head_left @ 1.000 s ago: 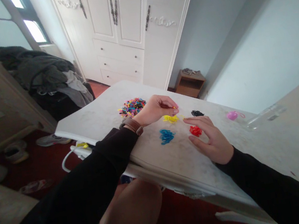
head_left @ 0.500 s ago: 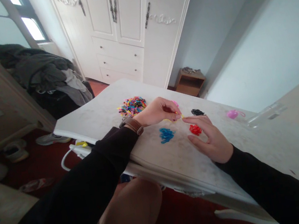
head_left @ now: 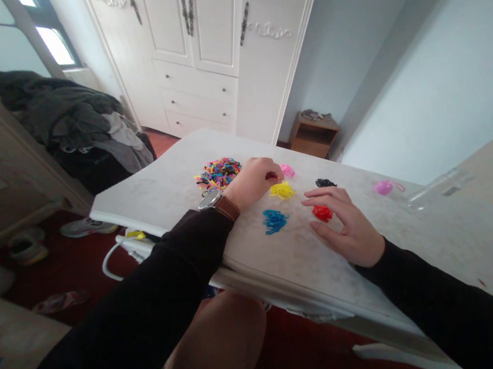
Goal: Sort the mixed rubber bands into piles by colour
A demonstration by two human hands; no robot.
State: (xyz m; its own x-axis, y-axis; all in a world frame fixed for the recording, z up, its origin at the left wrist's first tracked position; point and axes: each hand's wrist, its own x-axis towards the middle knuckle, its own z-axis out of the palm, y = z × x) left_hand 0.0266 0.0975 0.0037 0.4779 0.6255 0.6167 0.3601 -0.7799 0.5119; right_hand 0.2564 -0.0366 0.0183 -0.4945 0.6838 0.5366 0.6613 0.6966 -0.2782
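Observation:
My left hand (head_left: 256, 179), with a brown-strapped watch (head_left: 211, 199) on the wrist, is over the table between the mixed pile of small coloured rubber bands (head_left: 221, 170) and the yellow pile (head_left: 282, 190). Its fingers are curled together, and whatever they may hold is hidden. Just beyond its fingertips lies a pink pile (head_left: 288, 171). My right hand (head_left: 347, 227) rests with fingers apart around the red pile (head_left: 323, 213), holding nothing visible. A blue pile (head_left: 274, 221) lies in front of the yellow one, and a black pile (head_left: 325, 182) is behind my right fingers.
The pale table (head_left: 303, 263) carries a pink pouch-like item (head_left: 385, 187) and a clear plastic container (head_left: 440, 188) toward the right. A white cable (head_left: 110, 262) loops off its left edge. Behind stand a white wardrobe (head_left: 195, 85) and a small wooden box shelf (head_left: 313, 134).
My left hand has drawn back left, away from my right fingertips where a yellow band was between them. The yellow pile is now uncovered. My right hand has barely moved.

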